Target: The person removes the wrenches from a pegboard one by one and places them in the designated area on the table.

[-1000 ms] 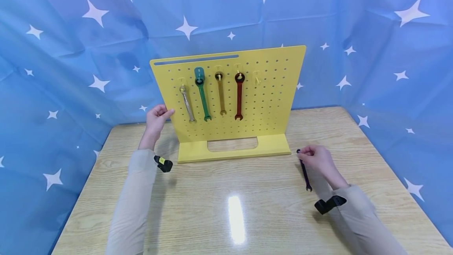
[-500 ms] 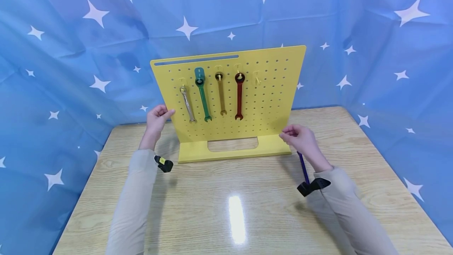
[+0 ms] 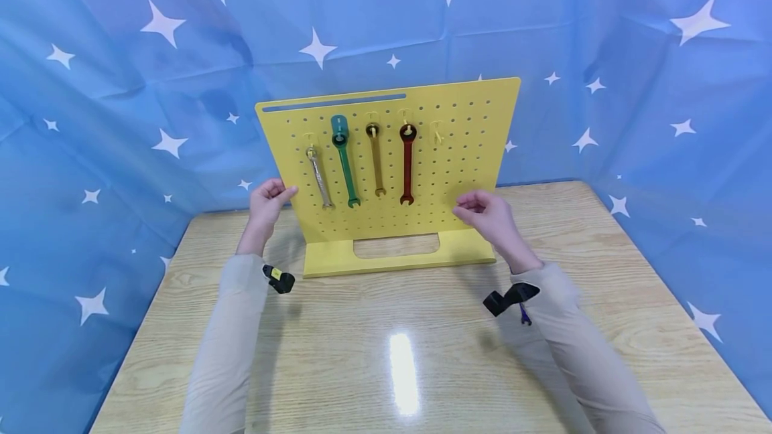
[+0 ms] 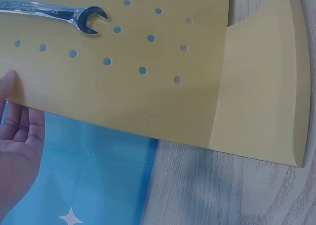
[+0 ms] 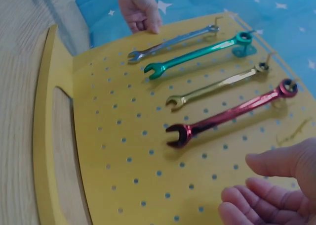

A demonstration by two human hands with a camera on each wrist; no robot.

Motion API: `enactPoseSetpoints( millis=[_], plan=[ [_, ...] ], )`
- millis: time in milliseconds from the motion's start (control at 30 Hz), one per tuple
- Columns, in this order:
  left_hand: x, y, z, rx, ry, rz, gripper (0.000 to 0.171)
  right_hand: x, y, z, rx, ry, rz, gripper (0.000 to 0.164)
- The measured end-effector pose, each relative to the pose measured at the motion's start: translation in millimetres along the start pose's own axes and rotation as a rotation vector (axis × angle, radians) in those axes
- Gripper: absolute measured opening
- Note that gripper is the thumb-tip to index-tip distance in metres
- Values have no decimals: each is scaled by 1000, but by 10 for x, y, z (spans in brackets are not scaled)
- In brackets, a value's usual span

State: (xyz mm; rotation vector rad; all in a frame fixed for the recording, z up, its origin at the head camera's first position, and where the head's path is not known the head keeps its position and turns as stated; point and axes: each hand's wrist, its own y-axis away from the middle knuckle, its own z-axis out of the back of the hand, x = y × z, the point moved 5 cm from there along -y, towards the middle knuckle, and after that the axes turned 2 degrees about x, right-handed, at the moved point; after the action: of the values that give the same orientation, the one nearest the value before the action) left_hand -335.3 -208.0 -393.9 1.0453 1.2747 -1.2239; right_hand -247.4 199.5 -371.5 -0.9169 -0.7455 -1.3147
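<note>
My left hand [image 3: 265,209] pinches the left edge of a yellow pegboard [image 3: 464,173], thumb on its front face. In the right wrist view my right hand [image 5: 276,185] holds nothing, its fingers loosely bent and apart from the thumb, in front of the board's lower right. Four hooks bear combination wrenches: a silver wrench [image 3: 319,178], a green wrench [image 3: 346,169], a gold wrench [image 3: 376,159] and a red wrench [image 3: 407,166]. Right of them a bare yellow hook [image 3: 438,136] sticks out. On the table a purple wrench [image 3: 525,315] shows only its open end, the rest hidden by my right arm.
The pegboard stands on a yellow base [image 3: 464,246] with a cutout, on a wooden table [image 3: 338,353]. Behind hangs a blue cloth [image 3: 374,12] with white stars. A black wrist camera [image 3: 511,298] sits on my right sleeve.
My right hand has moved up and left from the purple wrench to the front of the pegboard, leaving that wrench on the table. The left hand has stayed at the board's edge.
</note>
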Motion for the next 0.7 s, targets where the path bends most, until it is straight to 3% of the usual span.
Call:
enactPoseSetpoints(
  millis=[700],
  plan=[
    [37,-27,16,-3,21,-5,17,400,-316,-356,-32,-276,121,31]
  ],
)
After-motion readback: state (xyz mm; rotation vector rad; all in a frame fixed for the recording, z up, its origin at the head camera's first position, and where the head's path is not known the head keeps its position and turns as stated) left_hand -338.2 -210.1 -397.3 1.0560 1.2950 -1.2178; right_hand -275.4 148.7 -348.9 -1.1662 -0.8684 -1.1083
